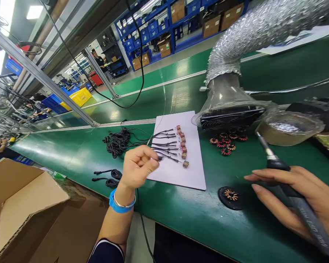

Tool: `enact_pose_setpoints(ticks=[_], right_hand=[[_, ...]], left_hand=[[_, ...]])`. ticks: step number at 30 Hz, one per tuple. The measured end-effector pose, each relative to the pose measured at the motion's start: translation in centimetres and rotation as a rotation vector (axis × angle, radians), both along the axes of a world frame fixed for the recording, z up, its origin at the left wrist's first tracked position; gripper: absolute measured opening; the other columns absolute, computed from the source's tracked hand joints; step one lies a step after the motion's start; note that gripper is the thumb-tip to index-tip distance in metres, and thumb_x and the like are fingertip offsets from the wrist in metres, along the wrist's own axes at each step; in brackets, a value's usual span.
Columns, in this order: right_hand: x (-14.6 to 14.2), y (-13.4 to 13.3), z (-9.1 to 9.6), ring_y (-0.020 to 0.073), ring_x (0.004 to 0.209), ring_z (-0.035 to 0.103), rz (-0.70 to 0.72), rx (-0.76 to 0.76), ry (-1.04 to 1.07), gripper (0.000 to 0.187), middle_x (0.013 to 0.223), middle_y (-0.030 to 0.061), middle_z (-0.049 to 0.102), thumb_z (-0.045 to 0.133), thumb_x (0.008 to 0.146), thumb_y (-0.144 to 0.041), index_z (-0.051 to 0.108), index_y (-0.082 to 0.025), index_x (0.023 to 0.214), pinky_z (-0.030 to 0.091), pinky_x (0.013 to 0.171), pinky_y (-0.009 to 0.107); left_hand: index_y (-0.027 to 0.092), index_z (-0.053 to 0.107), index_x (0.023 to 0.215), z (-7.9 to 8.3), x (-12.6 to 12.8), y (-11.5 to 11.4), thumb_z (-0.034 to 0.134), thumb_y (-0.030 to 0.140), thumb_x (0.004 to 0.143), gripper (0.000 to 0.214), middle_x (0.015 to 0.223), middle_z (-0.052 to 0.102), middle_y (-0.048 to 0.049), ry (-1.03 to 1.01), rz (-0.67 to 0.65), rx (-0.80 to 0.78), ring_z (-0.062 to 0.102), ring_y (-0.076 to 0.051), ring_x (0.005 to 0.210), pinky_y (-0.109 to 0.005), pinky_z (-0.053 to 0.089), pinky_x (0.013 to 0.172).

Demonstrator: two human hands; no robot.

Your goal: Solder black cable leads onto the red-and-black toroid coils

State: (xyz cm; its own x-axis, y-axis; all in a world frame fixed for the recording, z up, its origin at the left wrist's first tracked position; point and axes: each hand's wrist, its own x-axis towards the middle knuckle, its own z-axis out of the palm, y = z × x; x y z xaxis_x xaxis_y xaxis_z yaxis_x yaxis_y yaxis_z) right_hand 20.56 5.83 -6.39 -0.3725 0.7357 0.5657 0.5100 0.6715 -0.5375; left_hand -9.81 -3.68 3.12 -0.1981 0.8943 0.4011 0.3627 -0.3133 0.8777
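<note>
My left hand point(138, 166), with a blue band at its wrist, is closed over the left side of a white board point(193, 175). Something small and dark shows at its fingertips, too indistinct to name. Black cables point(167, 143) lie on the board, their stripped ends pointing at a row of small copper-wound coils point(183, 140). On the right, my right hand point(298, 197) grips a soldering iron point(283, 170) by its dark handle, tip pointing up and left. Left of that hand, a ring coil point(231, 194) rests on a round black holder point(222, 199).
Loose ring coils point(226, 144) lie below a fume hood point(230, 98) with a silver duct. A clear-walled tub point(290, 129) stands beside it. Bundled black cables point(117, 140) are at the left. An open cardboard box point(38, 212) stands by the bench's front edge.
</note>
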Motion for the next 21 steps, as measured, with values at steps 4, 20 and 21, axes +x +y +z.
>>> enact_pose_setpoints(ticks=[4,20,21], right_hand=[[-1.1,-0.8,2.2,0.0141,0.070,0.067,0.132,-0.009,0.099,0.024,0.089,0.0030,0.068,0.062,0.085,-0.024,0.060,-0.026,0.108,0.055,0.066,0.024],[-3.9,-0.8,3.3,0.0109,0.078,0.068,0.305,-0.067,0.416,0.033,0.093,0.0015,0.068,0.064,0.082,-0.010,0.053,-0.023,0.111,0.057,0.075,0.020],[-3.8,-0.8,3.1,0.0112,0.079,0.069,0.297,-0.086,0.428,0.035,0.094,0.0021,0.068,0.064,0.082,-0.010,0.053,-0.022,0.112,0.057,0.076,0.021]], left_hand=[[0.016,0.064,0.078,0.1,3.9,1.3,0.066,0.025,0.081,0.010,0.049,0.022,0.0109,0.345,-0.141,-0.264,0.021,-0.006,0.044,-0.022,0.018,0.046],[0.019,0.053,0.081,0.0,9.2,4.3,0.029,0.037,0.102,0.037,0.073,0.058,0.0004,0.509,-0.370,-0.560,0.052,-0.015,0.069,-0.026,0.036,0.065],[0.019,0.050,0.077,-0.3,9.4,4.3,0.028,0.040,0.102,0.039,0.069,0.056,0.0017,0.439,-0.391,-0.596,0.051,-0.014,0.066,-0.026,0.036,0.064]])
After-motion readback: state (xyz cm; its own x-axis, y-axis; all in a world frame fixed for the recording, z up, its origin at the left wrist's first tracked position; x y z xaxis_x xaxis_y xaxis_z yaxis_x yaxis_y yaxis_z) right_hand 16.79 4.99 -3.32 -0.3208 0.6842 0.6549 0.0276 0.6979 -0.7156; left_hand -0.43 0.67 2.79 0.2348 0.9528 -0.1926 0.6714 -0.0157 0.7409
